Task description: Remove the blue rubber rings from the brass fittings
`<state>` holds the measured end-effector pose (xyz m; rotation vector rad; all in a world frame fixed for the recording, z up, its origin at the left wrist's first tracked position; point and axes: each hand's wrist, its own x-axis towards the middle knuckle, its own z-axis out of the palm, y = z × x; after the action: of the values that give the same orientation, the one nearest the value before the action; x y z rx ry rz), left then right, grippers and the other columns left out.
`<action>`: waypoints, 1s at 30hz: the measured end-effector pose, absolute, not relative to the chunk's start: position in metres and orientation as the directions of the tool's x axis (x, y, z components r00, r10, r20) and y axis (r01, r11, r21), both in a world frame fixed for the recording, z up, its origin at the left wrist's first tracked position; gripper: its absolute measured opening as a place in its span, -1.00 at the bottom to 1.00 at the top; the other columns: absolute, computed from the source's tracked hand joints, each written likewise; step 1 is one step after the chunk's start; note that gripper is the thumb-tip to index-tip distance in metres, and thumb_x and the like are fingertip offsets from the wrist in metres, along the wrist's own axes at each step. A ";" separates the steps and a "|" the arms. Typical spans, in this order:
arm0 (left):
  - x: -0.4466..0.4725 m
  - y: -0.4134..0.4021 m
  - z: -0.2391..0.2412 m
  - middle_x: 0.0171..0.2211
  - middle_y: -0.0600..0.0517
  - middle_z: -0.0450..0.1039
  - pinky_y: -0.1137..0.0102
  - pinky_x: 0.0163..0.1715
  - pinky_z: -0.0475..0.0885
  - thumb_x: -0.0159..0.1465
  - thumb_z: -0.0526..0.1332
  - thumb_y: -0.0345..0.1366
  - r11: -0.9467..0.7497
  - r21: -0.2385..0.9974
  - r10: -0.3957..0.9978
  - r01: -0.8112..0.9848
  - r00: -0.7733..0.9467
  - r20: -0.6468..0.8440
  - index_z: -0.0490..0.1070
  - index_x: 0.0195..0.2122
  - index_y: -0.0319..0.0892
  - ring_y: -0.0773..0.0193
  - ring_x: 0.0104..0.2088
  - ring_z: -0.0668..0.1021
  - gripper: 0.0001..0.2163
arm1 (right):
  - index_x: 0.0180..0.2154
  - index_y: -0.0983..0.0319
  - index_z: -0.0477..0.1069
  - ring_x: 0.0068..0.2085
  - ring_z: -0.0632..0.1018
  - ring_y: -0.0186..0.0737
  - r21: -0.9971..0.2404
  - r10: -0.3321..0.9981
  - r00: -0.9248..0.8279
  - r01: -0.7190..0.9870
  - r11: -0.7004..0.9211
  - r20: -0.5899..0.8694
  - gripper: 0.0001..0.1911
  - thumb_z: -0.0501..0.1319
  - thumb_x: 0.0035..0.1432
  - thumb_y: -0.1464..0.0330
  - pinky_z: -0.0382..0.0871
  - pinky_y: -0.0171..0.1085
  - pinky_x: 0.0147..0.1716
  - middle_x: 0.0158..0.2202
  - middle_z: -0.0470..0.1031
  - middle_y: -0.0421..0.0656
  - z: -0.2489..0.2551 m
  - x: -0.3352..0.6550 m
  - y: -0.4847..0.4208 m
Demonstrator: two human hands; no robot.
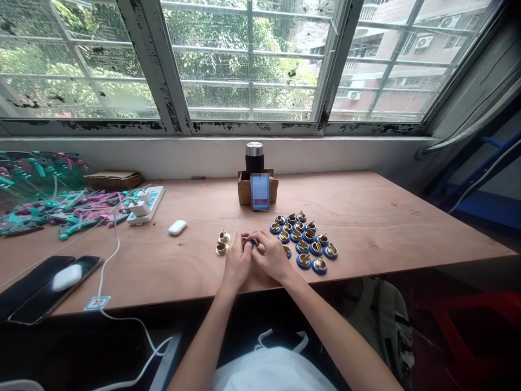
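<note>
Above the near edge of the table, my left hand and my right hand meet at the fingertips, both closed. Pinched between them is a small gold-and-blue round fitting, mostly covered by the fingers. Just left of my left hand sit two plain gold round fittings without blue. Beside and beyond my right hand, several gold fittings with blue rims stand in loose rows, and one of them is partly hidden by that hand.
A phone leans on a cardboard box with a black bottle behind. At left are a white earbud case, a power strip, a pile of teal and pink tools, dark phones and a white cable.
</note>
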<state>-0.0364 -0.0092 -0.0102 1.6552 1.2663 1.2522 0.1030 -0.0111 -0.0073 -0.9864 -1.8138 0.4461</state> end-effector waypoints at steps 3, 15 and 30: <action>-0.037 -0.009 -0.010 -0.14 -0.05 0.62 0.23 -0.09 0.49 0.44 0.05 -0.23 -0.280 0.911 0.959 0.302 0.048 0.279 0.40 -0.06 -0.13 0.09 -0.12 0.65 -0.81 | -0.05 0.13 0.51 -0.04 0.62 -0.11 -0.679 0.789 -0.192 0.416 0.604 0.584 -0.63 0.21 0.19 0.62 0.53 -0.22 -0.10 -0.03 0.57 -0.13 -0.007 0.103 -0.011; -0.037 -0.009 -0.010 -0.18 -0.03 0.60 0.24 -0.11 0.48 0.45 0.03 -0.22 -0.269 0.903 0.962 0.335 0.048 0.268 0.40 -0.06 -0.12 0.10 -0.15 0.64 -0.80 | -0.04 0.12 0.51 -0.03 0.62 -0.12 -0.682 0.795 -0.188 0.425 0.595 0.577 -0.63 0.19 0.21 0.61 0.53 -0.20 -0.07 -0.03 0.57 -0.13 -0.003 0.103 -0.013; -0.036 -0.010 -0.008 -0.16 -0.04 0.62 0.25 -0.12 0.50 0.43 0.03 -0.25 -0.265 0.901 0.963 0.343 0.050 0.264 0.40 -0.06 -0.13 0.10 -0.14 0.65 -0.80 | -0.05 0.12 0.52 -0.04 0.61 -0.11 -0.693 0.806 -0.190 0.425 0.582 0.560 -0.63 0.19 0.21 0.62 0.53 -0.21 -0.10 -0.03 0.57 -0.12 -0.002 0.103 -0.013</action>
<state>-0.0361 -0.0099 -0.0077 1.6826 1.3255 1.2193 0.1028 -0.0135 -0.0021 -1.0045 -1.8164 0.4794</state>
